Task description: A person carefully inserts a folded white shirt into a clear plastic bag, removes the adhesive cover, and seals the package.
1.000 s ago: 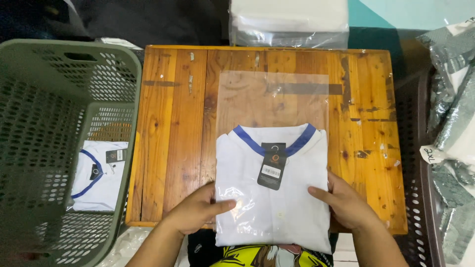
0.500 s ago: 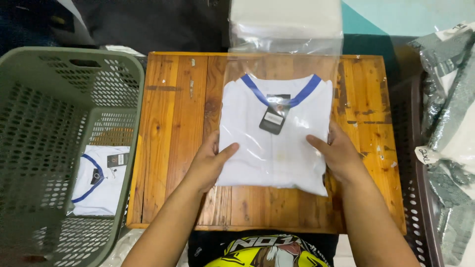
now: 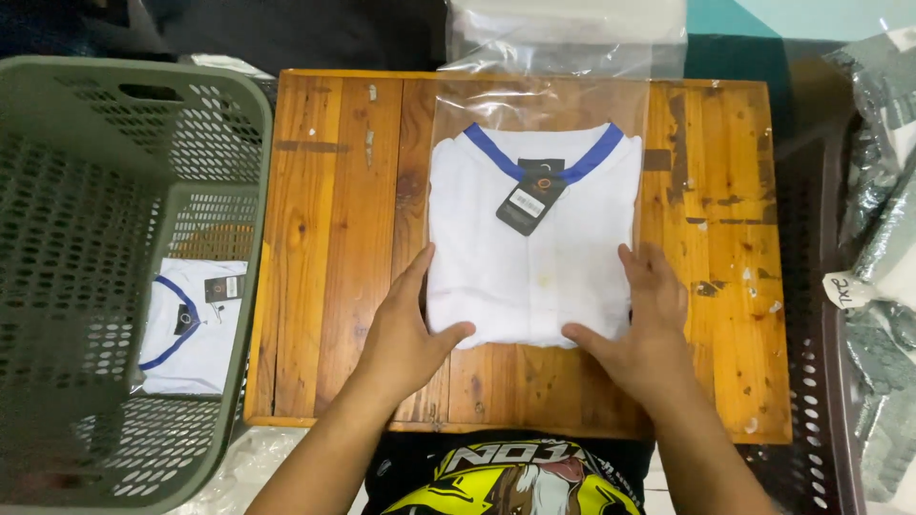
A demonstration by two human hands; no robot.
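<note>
Lying lengthwise, folded white shirt (image 3: 534, 257) points collar away.

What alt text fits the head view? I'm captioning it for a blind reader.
Two hands, left hand and right hand, press the lower corners of a folded white shirt with blue collar trim inside a clear bag on a wooden table. A green basket at left holds another bagged shirt.
</note>
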